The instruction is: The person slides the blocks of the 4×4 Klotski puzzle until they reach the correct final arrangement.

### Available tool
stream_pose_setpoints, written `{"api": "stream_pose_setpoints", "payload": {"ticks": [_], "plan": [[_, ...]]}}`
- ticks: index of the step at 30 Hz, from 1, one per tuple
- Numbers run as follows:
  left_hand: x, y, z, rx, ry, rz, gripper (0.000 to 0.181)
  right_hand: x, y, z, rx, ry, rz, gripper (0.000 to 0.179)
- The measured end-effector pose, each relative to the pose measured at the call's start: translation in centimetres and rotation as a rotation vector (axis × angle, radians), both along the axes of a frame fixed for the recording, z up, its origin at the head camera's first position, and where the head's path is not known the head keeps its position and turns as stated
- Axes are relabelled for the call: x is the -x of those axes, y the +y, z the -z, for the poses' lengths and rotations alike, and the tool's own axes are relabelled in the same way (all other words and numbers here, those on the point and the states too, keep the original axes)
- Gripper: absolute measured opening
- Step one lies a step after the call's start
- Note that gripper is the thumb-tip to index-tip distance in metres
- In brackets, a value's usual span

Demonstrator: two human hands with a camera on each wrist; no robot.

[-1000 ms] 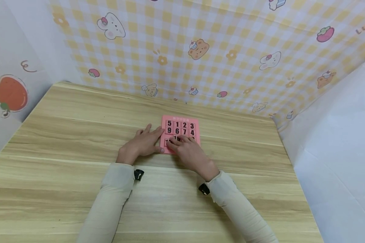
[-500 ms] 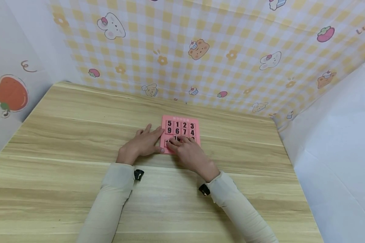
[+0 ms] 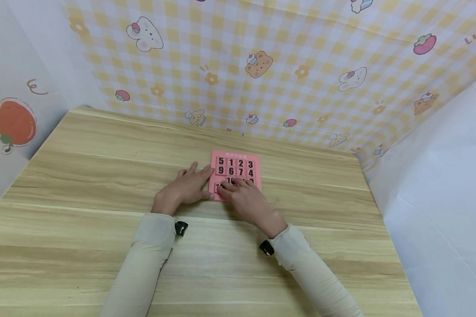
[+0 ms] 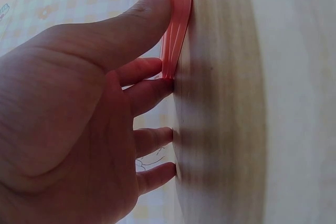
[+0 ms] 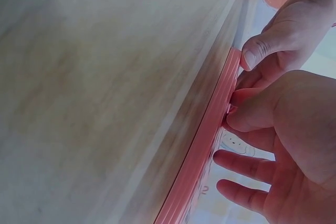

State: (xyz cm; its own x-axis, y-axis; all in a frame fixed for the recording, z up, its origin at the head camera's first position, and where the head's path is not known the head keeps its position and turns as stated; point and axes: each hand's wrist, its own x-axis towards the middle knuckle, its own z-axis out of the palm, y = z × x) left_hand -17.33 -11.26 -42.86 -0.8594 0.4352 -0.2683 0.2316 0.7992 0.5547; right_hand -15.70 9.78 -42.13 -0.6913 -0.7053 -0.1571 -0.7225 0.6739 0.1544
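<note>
A pink number sliding puzzle (image 3: 258,157) lies on the table, with black numbers on its square tiles. Its top rows read 5, 1, 2, 3 and 9, 6, 7, 4. My left hand (image 3: 185,187) rests at the puzzle's left side, its thumb on the near left corner and its other fingers spread. Over the lower rows lies my right hand (image 3: 249,200), fingertips on the tiles and hiding several of them. One fingertip touches a lower-left tile (image 3: 217,187), below a gap in the left column. In the right wrist view, the thumb (image 5: 247,116) is right at the puzzle's edge.
The puzzle stands on a wood-grain table (image 3: 103,154). A yellow checked cloth (image 3: 222,88) with cartoon prints hangs behind it, and white sheets (image 3: 440,211) flank the sides. Both wrists wear a small black device (image 3: 180,227).
The lower-left tile has slid slightly toward the near edge under my right fingertip, widening the gap above it. My left hand has stayed in place.
</note>
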Motion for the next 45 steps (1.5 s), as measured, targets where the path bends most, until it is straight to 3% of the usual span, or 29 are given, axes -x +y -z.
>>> {"api": "stream_pose_setpoints", "payload": {"ticks": [45], "plan": [[-0.02, 0.10, 0.10, -0.005, 0.016, -0.004, 0.086, -0.41, 0.21, -0.03, 0.044, 0.024, -0.026, 0.038]]}}
